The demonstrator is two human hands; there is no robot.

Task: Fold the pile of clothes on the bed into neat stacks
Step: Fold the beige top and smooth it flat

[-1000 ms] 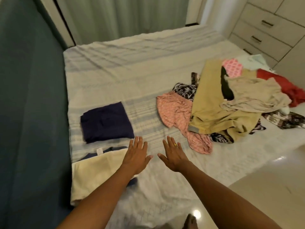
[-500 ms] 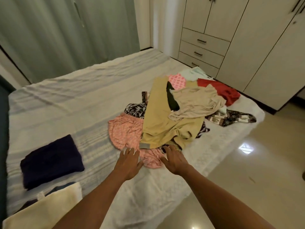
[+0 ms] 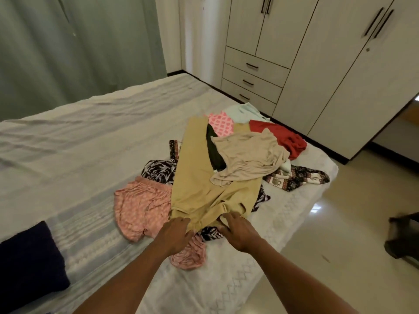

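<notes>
At lower centre, the left hand (image 3: 175,234) and right hand (image 3: 238,232) touch the tan garment (image 3: 204,177) at its near hem, fingers loosely bent; whether either pinches the cloth cannot be told.

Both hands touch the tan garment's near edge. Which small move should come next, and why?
Probably pinch the near edge of the tan garment with the left hand and right hand and draw it free; it lies uppermost, only a beige top over it.

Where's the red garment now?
Head view: the red garment lies right of centre, just behind the beige top, near the bed edge facing the wardrobe.
</notes>
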